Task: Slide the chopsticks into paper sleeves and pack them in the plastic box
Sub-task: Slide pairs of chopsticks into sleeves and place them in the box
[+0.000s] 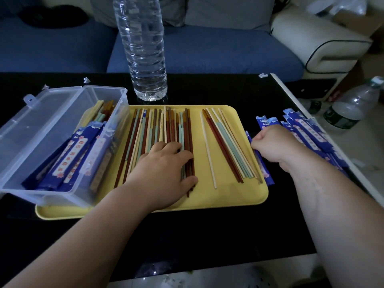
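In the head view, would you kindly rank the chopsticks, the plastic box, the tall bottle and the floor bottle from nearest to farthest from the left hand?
1. Chopsticks: on the tray, under the left hand.
2. Box: just left of it.
3. Tall bottle: behind the tray, upright.
4. Floor bottle: far right, off the table.

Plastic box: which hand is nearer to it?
Left. The left hand grips chopsticks on the yellow tray just beside the plastic box; the right hand holds a paper sleeve past the tray's opposite edge.
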